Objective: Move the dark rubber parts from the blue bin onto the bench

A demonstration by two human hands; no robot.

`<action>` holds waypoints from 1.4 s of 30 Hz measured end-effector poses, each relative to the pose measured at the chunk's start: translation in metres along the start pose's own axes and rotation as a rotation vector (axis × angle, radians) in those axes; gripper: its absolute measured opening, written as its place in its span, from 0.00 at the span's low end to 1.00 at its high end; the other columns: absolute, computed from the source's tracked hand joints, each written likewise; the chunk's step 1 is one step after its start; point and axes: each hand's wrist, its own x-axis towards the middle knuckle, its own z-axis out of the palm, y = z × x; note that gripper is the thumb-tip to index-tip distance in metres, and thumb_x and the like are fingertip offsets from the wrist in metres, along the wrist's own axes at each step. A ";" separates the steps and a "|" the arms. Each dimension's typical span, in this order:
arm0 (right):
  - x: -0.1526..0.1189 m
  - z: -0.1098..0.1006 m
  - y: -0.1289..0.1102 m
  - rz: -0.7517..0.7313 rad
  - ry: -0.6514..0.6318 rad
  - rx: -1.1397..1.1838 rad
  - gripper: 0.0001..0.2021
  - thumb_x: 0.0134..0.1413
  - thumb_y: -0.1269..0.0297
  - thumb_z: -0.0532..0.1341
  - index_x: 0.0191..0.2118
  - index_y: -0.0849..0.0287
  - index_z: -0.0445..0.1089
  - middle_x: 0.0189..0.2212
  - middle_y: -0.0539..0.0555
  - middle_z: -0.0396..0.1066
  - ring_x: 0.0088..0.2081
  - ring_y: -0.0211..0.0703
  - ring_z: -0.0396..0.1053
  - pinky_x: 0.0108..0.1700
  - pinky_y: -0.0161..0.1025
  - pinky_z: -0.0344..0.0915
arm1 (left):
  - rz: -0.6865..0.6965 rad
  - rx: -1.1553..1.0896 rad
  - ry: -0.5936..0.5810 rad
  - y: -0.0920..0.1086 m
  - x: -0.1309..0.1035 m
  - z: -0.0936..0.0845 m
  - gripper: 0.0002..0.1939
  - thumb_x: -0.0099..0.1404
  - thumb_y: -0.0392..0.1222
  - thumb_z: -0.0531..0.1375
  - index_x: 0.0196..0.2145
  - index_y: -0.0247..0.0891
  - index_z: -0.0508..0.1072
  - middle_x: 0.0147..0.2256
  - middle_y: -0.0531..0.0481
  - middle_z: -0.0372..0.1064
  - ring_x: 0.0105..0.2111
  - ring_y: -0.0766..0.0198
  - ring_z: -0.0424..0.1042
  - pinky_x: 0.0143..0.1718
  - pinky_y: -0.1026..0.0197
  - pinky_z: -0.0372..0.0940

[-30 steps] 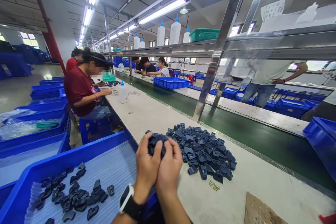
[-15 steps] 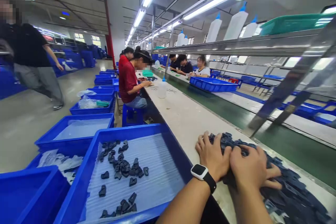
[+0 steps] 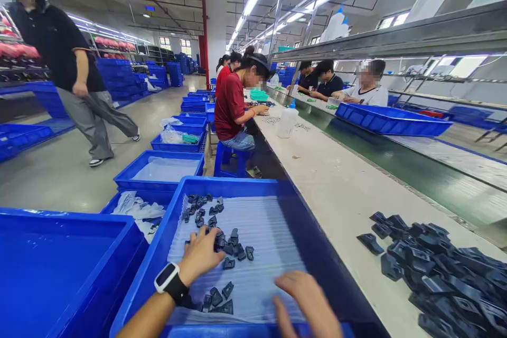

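Note:
My left hand (image 3: 201, 257), with a watch on its wrist, reaches into the blue tray (image 3: 233, 186), fingers spread and touching small black parts (image 3: 233, 249) on the white corrugated liner (image 3: 273, 232). Over the tray's near right part is my right hand (image 3: 304, 298), blurred, with its fingers apart and nothing in them. More black parts (image 3: 216, 298) lie near the tray's front edge. A large heap of black parts (image 3: 443, 269) sits on the white table (image 3: 344, 190) at the right.
Blue bins (image 3: 67, 274) stand at the left. Ahead, a seated person in red (image 3: 232, 100) works at the table near a clear bottle (image 3: 288, 120). Someone in black (image 3: 63, 53) walks at the left. A metal shelf (image 3: 380, 34) runs above the line.
Both hands have left the heap on the table and moved left over the blue tray. The view has turned right-to-left, and the walking person has changed stride.

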 end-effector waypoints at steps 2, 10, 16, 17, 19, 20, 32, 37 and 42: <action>0.044 0.045 -0.026 0.065 -0.186 -0.011 0.25 0.59 0.61 0.61 0.63 0.48 0.69 0.60 0.59 0.70 0.61 0.60 0.67 0.61 0.54 0.66 | -0.032 0.125 -0.074 -0.023 0.020 -0.007 0.47 0.51 0.34 0.72 0.67 0.45 0.63 0.74 0.37 0.41 0.70 0.23 0.41 0.60 0.17 0.51; 0.167 0.135 -0.040 -0.065 -0.505 -0.199 0.46 0.54 0.51 0.72 0.73 0.52 0.52 0.73 0.62 0.47 0.71 0.73 0.46 0.67 0.75 0.49 | 0.034 0.372 -0.234 -0.036 0.069 0.004 0.51 0.54 0.44 0.73 0.71 0.49 0.55 0.75 0.40 0.37 0.71 0.25 0.38 0.61 0.21 0.55; 0.161 0.140 -0.040 -0.287 -0.498 -0.296 0.20 0.67 0.60 0.63 0.61 0.56 0.67 0.59 0.58 0.69 0.61 0.59 0.65 0.61 0.63 0.64 | 0.088 0.410 -0.188 -0.050 0.065 -0.003 0.27 0.61 0.45 0.70 0.56 0.40 0.70 0.61 0.41 0.62 0.58 0.44 0.65 0.54 0.39 0.68; 0.160 0.138 -0.039 -0.299 -0.503 -0.313 0.17 0.67 0.61 0.63 0.59 0.57 0.69 0.57 0.58 0.70 0.60 0.58 0.67 0.60 0.62 0.65 | 0.097 0.413 -0.180 -0.051 0.063 -0.003 0.26 0.61 0.45 0.69 0.55 0.39 0.71 0.60 0.41 0.63 0.57 0.45 0.66 0.53 0.39 0.68; 0.156 0.131 -0.033 -0.299 -0.513 -0.346 0.16 0.66 0.60 0.64 0.56 0.58 0.71 0.54 0.58 0.71 0.57 0.56 0.68 0.58 0.61 0.66 | 0.110 0.411 -0.169 -0.052 0.058 -0.002 0.23 0.62 0.45 0.69 0.53 0.39 0.72 0.58 0.42 0.64 0.57 0.46 0.66 0.52 0.41 0.69; 0.153 0.126 -0.028 -0.289 -0.515 -0.361 0.15 0.66 0.60 0.64 0.55 0.59 0.71 0.53 0.58 0.72 0.56 0.56 0.69 0.57 0.61 0.67 | 0.114 0.405 -0.166 -0.052 0.055 -0.001 0.21 0.63 0.44 0.68 0.52 0.38 0.72 0.58 0.42 0.65 0.56 0.46 0.66 0.52 0.41 0.69; 0.115 0.109 -0.024 -0.311 -0.645 -0.452 0.22 0.63 0.49 0.64 0.56 0.56 0.71 0.60 0.60 0.64 0.62 0.64 0.62 0.56 0.66 0.66 | 0.138 0.351 -0.211 -0.025 0.044 0.025 0.35 0.58 0.41 0.71 0.62 0.46 0.67 0.71 0.43 0.45 0.66 0.33 0.53 0.56 0.30 0.66; 0.113 0.103 -0.016 -0.274 -0.689 -0.438 0.28 0.54 0.46 0.70 0.56 0.56 0.69 0.59 0.61 0.64 0.60 0.64 0.62 0.49 0.58 0.72 | 0.169 0.313 -0.149 -0.029 0.047 0.028 0.17 0.65 0.41 0.66 0.51 0.38 0.73 0.59 0.42 0.64 0.58 0.45 0.65 0.51 0.40 0.70; 0.112 0.106 -0.010 -0.202 -0.677 -0.395 0.20 0.56 0.55 0.70 0.50 0.58 0.72 0.58 0.59 0.65 0.57 0.59 0.65 0.48 0.53 0.73 | 0.166 0.194 -0.100 -0.042 0.054 0.030 0.12 0.68 0.43 0.65 0.47 0.37 0.75 0.53 0.44 0.71 0.52 0.52 0.71 0.52 0.44 0.69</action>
